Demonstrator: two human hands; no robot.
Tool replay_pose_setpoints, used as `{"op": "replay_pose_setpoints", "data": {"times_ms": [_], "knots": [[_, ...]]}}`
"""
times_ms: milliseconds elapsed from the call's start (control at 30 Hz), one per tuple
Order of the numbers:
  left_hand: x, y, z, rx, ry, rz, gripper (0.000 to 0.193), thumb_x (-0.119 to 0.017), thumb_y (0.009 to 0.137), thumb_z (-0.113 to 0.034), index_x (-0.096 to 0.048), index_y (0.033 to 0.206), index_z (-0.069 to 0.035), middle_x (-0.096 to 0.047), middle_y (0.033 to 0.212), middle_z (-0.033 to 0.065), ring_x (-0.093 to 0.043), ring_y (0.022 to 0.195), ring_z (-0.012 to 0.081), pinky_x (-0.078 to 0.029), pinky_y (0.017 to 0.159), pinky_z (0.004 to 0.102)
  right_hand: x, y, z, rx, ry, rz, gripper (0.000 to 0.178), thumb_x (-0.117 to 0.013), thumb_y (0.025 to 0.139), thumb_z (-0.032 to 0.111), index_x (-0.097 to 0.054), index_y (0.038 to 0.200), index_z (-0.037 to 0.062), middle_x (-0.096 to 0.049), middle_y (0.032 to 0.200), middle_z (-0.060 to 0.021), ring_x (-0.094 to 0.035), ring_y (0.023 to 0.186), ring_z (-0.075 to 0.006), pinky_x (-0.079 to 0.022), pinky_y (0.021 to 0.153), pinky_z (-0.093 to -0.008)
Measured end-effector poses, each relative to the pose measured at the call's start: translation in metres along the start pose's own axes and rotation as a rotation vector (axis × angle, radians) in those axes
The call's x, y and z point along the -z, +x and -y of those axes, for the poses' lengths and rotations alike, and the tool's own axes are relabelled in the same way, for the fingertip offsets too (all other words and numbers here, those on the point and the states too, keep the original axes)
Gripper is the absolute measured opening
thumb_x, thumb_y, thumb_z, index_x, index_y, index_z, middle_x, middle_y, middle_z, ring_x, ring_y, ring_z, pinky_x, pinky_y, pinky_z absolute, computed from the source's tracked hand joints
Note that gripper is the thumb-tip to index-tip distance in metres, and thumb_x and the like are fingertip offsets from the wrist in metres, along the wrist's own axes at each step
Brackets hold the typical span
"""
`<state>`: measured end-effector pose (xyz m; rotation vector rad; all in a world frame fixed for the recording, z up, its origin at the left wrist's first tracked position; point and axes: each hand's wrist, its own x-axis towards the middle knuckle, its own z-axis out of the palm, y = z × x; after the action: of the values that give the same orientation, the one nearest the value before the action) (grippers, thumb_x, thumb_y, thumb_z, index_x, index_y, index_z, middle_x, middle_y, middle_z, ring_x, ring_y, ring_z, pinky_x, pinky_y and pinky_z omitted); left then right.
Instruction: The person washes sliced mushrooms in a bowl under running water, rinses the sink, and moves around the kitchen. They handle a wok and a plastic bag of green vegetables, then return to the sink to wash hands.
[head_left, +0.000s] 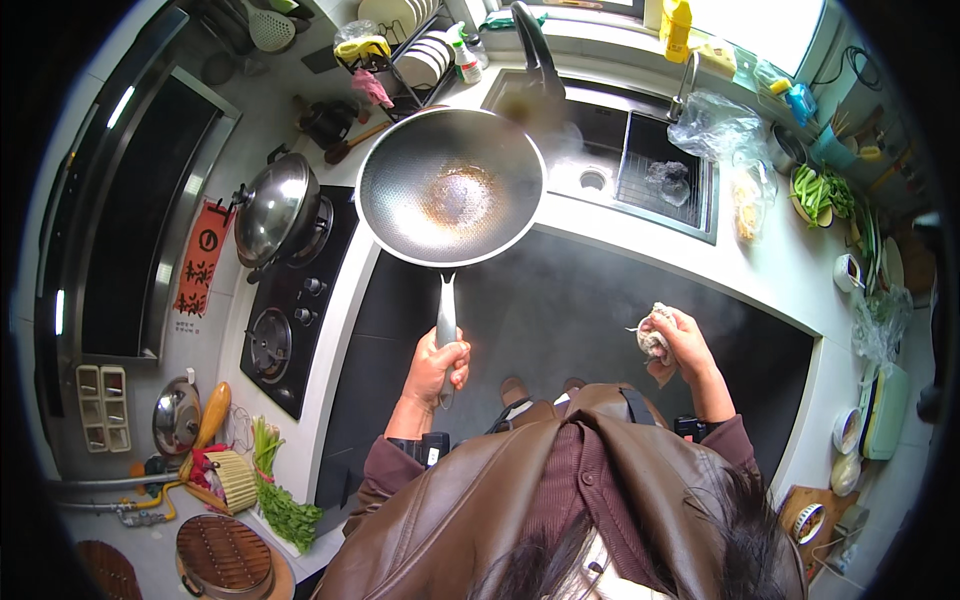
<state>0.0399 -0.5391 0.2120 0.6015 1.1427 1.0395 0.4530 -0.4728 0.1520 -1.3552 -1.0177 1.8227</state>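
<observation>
My left hand [438, 362] grips the metal handle of a large dark wok [450, 186], which I hold in the air between the gas stove and the sink; its inside shows a brown stain in the middle. My right hand [675, 340] is closed around a crumpled pale cleaning cloth [653, 337], held off to the right of the wok, over the dark floor.
A black gas stove [290, 310] with a steel lidded pot [272, 208] lies at left. The steel sink [610, 160] with a tap is beyond the wok. A dish rack [405, 50], plastic bags and green beans [820, 192] stand on the white counter.
</observation>
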Motion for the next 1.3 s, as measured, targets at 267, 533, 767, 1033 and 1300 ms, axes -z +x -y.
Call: {"op": "replay_pose_setpoints", "data": {"times_ms": [267,533,767,1033,1300], "knots": [[0.008,0.0,0.001,-0.042,0.049,-0.072,0.017,-0.063,0.089,-0.009,-0.047,0.094,-0.006,-0.051,0.066,0.0026,-0.049,0.044,0.0083,-0.041,0.04,0.024,-0.01,0.012,0.001,0.017,-0.033,-0.001,0.023,-0.06,0.099,0.028,-0.065,0.094,0.0059,-0.065,0.082,0.0001,-0.054,0.061,-0.0048,-0.045,0.055,-0.0214],[0.007,0.004,-0.001,-0.083,0.067,-0.123,0.017,-0.064,0.088,-0.009,-0.048,0.093,-0.007,-0.051,0.066,0.0024,-0.049,0.044,0.008,-0.041,0.04,0.0236,-0.016,0.016,0.009,0.006,-0.067,0.026,0.023,-0.061,0.099,0.028,-0.065,0.095,0.0059,-0.066,0.083,-0.0004,-0.056,0.063,-0.0053,-0.046,0.057,-0.0215],[0.016,0.006,-0.003,-0.072,-0.155,0.031,0.014,-0.062,0.089,-0.006,-0.049,0.095,-0.006,-0.05,0.064,0.0019,-0.048,0.043,0.0083,-0.041,0.04,0.0243,-0.017,0.017,0.01,-0.026,-0.072,0.005,0.022,-0.062,0.099,0.028,-0.064,0.096,0.0058,-0.067,0.084,-0.0003,-0.057,0.064,-0.0055,-0.047,0.058,-0.0219],[0.013,0.013,0.008,-0.069,-0.401,0.234,0.013,-0.06,0.09,-0.005,-0.051,0.099,-0.005,-0.047,0.063,0.0012,-0.046,0.042,0.0082,-0.041,0.04,0.0252,-0.017,0.019,0.011,-0.011,-0.106,0.009,0.021,-0.062,0.098,0.027,-0.065,0.096,0.0067,-0.067,0.084,-0.0001,-0.057,0.064,-0.005,-0.047,0.057,-0.0218],[0.01,0.014,0.007,-0.04,-0.439,0.268,0.012,-0.059,0.091,-0.005,-0.051,0.1,-0.005,-0.047,0.063,0.0014,-0.046,0.043,0.0083,-0.041,0.041,0.025,-0.013,0.016,0.003,0.007,-0.09,-0.012,0.023,-0.062,0.099,0.029,-0.065,0.095,0.0067,-0.067,0.083,0.0001,-0.057,0.063,-0.0047,-0.047,0.057,-0.0216]]}}
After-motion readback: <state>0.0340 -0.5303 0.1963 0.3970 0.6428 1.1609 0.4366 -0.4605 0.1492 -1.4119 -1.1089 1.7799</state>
